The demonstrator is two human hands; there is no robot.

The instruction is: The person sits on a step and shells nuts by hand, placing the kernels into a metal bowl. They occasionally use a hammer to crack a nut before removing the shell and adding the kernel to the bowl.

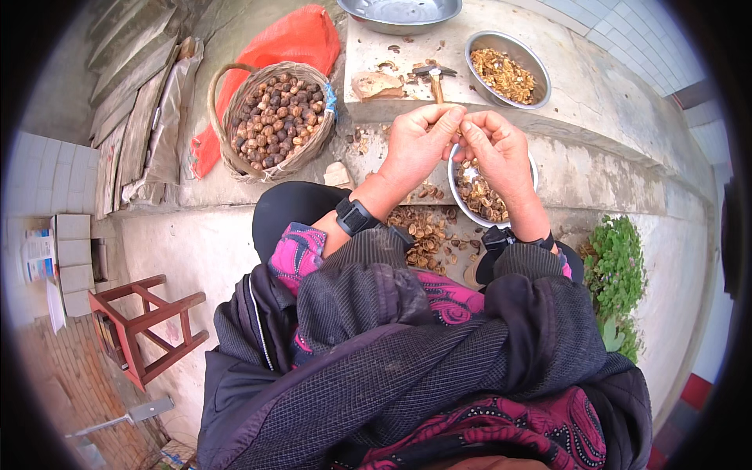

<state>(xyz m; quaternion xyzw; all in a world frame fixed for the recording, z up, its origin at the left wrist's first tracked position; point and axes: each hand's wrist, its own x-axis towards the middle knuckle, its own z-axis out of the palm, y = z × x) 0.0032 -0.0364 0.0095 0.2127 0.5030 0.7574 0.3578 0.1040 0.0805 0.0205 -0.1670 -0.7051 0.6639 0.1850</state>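
Note:
My left hand [415,149] and my right hand [501,153] meet fingertip to fingertip, both pinched closed. Whatever small thing they hold is mostly hidden by the fingers. Below my right hand stands a bowl [479,192] with cracked walnut shells and pieces. Just beyond my hands a hammer [436,88] lies on the concrete ledge, beside a flat stone [378,85] and shell bits. Farther right, a metal bowl [546,84] holds walnut kernels [504,76]. To the left, whole walnuts [280,117] fill a wicker basket [214,106].
Empty walnut shells [423,235] lie heaped on the ground between my legs. A red mesh sack [301,39] is behind the basket, and a large metal basin [401,22] stands at the back. Green plants [617,270] grow at right; a wooden stool [149,325] is at left.

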